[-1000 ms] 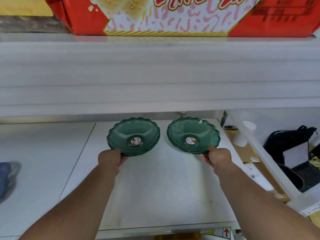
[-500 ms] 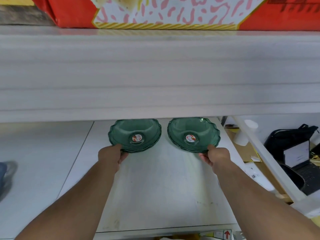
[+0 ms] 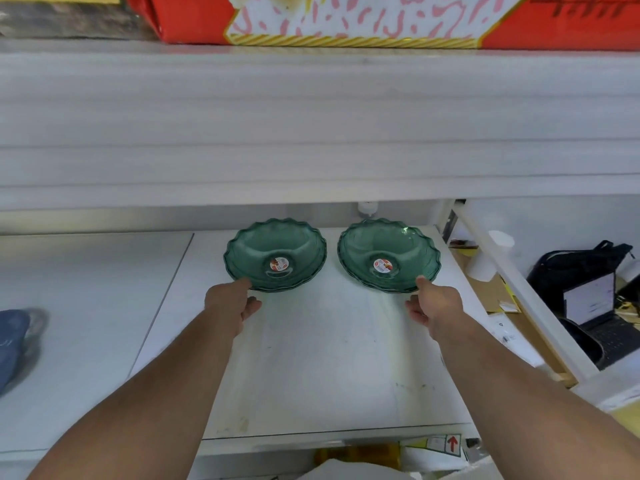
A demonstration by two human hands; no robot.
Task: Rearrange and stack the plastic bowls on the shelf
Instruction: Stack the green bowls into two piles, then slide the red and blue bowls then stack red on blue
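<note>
Green bowls (image 3: pixel 275 254) (image 3: pixel 388 255) bear unreadable red-white stickers (image 3: pixel 279 264); both hands' (image 3: pixel 231 301) (image 3: pixel 434 301) fingers spread, thumbs touching rims.

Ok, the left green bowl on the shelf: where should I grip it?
Pinch the left green bowl at its near scalloped rim, coming from the front with the left hand. The shelf above hangs low over it, and the flared lip faces you.
</note>
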